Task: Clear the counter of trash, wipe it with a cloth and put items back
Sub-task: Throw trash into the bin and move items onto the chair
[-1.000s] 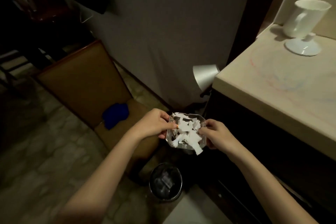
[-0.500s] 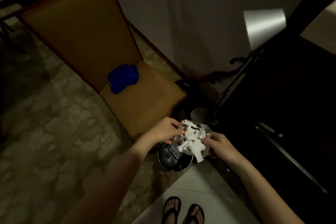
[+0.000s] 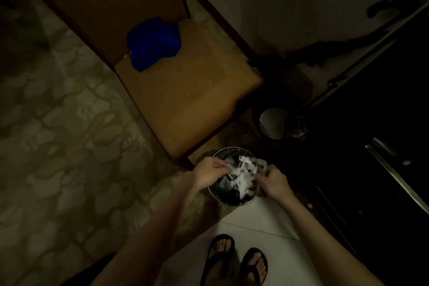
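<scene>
A clear glass dish (image 3: 257, 166) full of white paper scraps (image 3: 241, 177) hangs tilted over a round metal trash bin (image 3: 228, 201) on the floor. My left hand (image 3: 209, 173) grips the dish's left rim and my right hand (image 3: 272, 182) grips its right rim. The scraps spill toward the bin's dark lined inside. A blue cloth (image 3: 154, 43) lies bunched at the back of a brown chair seat (image 3: 185, 100).
The chair stands just behind the bin. A dark cabinet (image 3: 371, 146) with metal handles fills the right side, with a lamp base and cord (image 3: 274, 123) beside it. Patterned carpet lies left, white tile (image 3: 253, 227) under my sandalled feet.
The view has tipped down from the counter to the floor. Both hands have lowered the dish of scraps from chest height to just over the bin and tilted it.
</scene>
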Action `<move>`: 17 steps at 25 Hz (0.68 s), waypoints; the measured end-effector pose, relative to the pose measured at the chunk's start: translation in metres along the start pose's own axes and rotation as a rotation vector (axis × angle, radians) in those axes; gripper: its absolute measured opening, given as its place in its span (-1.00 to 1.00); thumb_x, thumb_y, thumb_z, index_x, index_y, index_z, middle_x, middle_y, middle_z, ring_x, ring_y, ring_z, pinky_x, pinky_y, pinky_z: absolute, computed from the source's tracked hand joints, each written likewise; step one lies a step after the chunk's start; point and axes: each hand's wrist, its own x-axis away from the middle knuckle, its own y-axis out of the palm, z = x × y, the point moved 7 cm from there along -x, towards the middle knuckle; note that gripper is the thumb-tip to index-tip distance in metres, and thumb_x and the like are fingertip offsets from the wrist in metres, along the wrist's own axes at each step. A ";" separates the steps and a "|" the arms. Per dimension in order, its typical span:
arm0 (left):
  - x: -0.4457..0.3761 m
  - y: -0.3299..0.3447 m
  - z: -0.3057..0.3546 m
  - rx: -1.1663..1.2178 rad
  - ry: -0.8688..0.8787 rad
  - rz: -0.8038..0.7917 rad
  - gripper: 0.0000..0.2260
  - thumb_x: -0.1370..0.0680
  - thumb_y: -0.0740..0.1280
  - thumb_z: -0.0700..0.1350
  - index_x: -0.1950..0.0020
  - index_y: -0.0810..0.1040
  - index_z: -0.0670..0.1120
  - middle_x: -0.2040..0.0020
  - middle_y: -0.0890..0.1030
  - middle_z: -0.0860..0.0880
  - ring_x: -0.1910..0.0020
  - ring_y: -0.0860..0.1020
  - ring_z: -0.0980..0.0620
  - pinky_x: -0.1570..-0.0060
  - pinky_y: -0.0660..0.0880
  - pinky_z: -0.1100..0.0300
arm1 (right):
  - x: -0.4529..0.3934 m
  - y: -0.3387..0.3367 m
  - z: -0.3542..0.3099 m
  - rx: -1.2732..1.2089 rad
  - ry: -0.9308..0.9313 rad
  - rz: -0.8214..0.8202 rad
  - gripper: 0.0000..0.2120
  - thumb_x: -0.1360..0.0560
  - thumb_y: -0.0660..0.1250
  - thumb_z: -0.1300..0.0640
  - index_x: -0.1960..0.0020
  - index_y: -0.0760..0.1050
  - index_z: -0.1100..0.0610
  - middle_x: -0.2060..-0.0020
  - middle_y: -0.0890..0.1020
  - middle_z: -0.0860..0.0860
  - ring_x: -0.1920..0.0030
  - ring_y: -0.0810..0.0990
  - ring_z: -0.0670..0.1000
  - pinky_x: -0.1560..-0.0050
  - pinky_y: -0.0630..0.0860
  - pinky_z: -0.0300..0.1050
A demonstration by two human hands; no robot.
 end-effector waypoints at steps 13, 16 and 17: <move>-0.003 -0.006 -0.018 0.021 -0.033 0.069 -0.70 -0.58 0.31 -0.13 -0.31 0.47 -0.14 -0.29 0.50 -0.10 -0.25 0.50 -0.05 -0.15 0.41 0.18 | -0.033 0.012 -0.021 0.464 0.078 0.065 -0.73 -0.60 0.15 0.22 -0.25 0.20 0.27 -0.20 0.53 0.25 -0.21 0.54 0.22 -0.11 0.48 0.00; 0.008 -0.006 -0.006 0.022 -0.031 0.065 -0.71 -0.58 0.31 -0.13 -0.29 0.48 -0.14 -0.29 0.51 -0.11 -0.24 0.51 -0.06 -0.25 0.43 0.10 | -0.020 0.001 -0.023 0.357 0.074 0.041 -0.72 -0.58 0.18 0.22 -0.23 0.21 0.28 -0.19 0.52 0.28 -0.21 0.52 0.27 -0.13 0.48 0.05; 0.013 -0.007 -0.002 0.027 -0.030 0.067 -0.71 -0.58 0.31 -0.13 -0.29 0.48 -0.14 -0.29 0.52 -0.11 -0.24 0.51 -0.06 -0.26 0.44 0.07 | -0.016 -0.003 -0.022 0.310 0.074 0.020 -0.70 -0.56 0.22 0.21 -0.22 0.22 0.29 -0.18 0.51 0.29 -0.21 0.51 0.29 -0.13 0.49 0.07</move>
